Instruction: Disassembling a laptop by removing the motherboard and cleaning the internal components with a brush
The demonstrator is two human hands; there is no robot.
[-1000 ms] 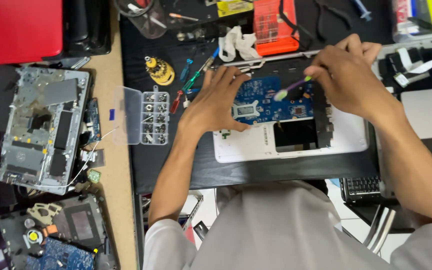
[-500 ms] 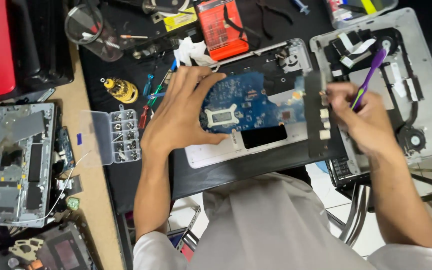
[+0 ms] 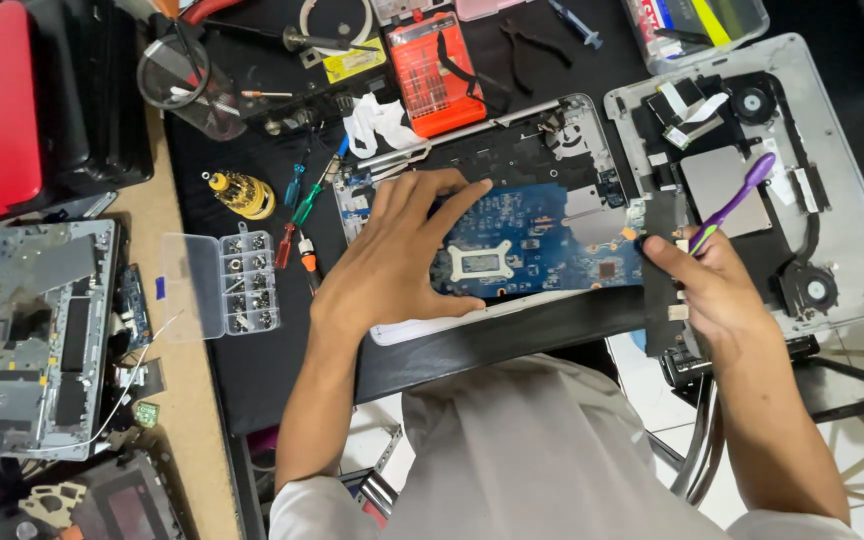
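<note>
The left hand is laid flat, fingers spread, on the near left part of the blue circuit board, which sits in the opened laptop base on the black mat of the desk. Its grip is open: nothing is clasped, the board is only pressed down by palm and fingertips. The right hand is closed at the board's right edge, and a purple toothbrush is pinched between thumb and fingers, its handle pointing up and away over the neighbouring grey laptop shell. The brush head is hidden by the fingers, so whether it touches the board cannot be told.

For brushing to be done well, the board should, by judgement, be kept still under the flat hand, and light strokes should be kept clear of the small connectors along the edge.

To the left, a clear screw box is seen beside a yellow-handled screwdriver and several small drivers. Farther off, an orange bit case lies near white cloth scraps, and a stripped grey chassis rests at the far left.
</note>
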